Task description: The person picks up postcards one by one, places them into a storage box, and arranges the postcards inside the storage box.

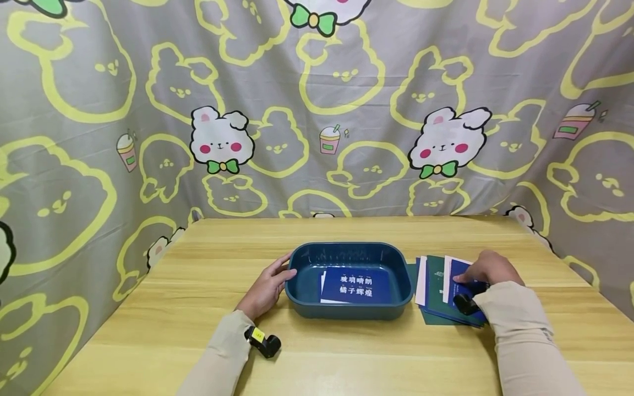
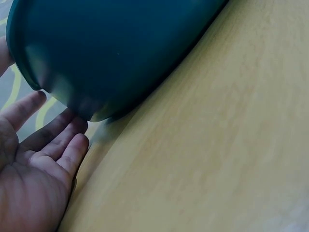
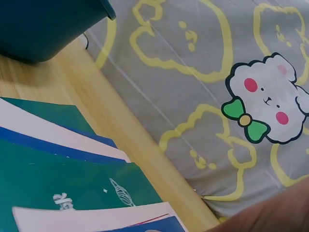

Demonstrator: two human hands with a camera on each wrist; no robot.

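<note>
Wooden table (image 1: 376,357): left grip (image 1: 264,287) holding basin (image 1: 346,312); right grip (image 1: 491,268) touching cards (image 1: 435,291), closure unclear.

remotely i view: cards (image 1: 355,286) in basin (image 1: 346,312); card pile (image 1: 435,291) right of it, toward the right edge of the table (image 1: 376,357); curtain (image 1: 277,82) behind far edge.

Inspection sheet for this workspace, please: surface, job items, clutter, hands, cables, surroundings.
Surface: table, light wood grain.
Job items: tray with cards inside, a blue one uppermost; card pile, unevenly stacked, right of the tray.
Clutter: nothing seen.
Hands: left hand touches tray's left end; right hand on the pile, grip unclear. Both wrists wear cameras.
Cables: nothing seen.
Surroundings: grey curtain, cartoon print.
</note>
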